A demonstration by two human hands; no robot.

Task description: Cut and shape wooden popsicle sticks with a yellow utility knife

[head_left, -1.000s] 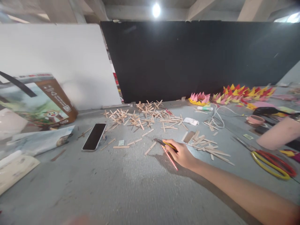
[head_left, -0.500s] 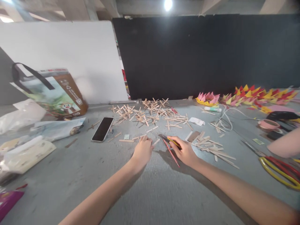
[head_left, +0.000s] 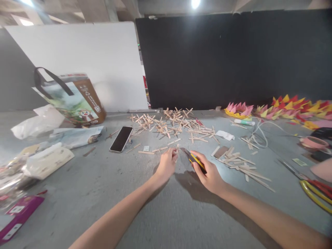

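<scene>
My left hand (head_left: pixel 166 163) is closed in a pinch on a small piece of wooden craft stick (head_left: pixel 177 148), raised just off the table. In my right hand (head_left: pixel 207 174) is a yellow and black utility knife (head_left: pixel 195 162). Its blade is out and points toward the stick piece, with a small gap between them. A few loose craft sticks (head_left: pixel 160 149) lie just beyond my left hand. Beyond both hands is a heap of crossed sticks (head_left: pixel 168 124). More flat sticks (head_left: pixel 240 162) are spread right of my right hand.
A phone (head_left: pixel 121 139) lies left of the sticks, with a shopping bag (head_left: pixel 75 100) and plastic packets (head_left: pixel 49 162) farther left. To the right are scissors (head_left: pixel 306 183), a glue stick (head_left: pixel 244 122), a white cable (head_left: pixel 263 136), paper crowns (head_left: pixel 238 110) and part of another person's arm (head_left: pixel 323 170).
My left hand has lifted the stick piece off the table. The knife is raised and turned in my right hand. The red pencil beside it no longer shows. The view has shifted left.
</scene>
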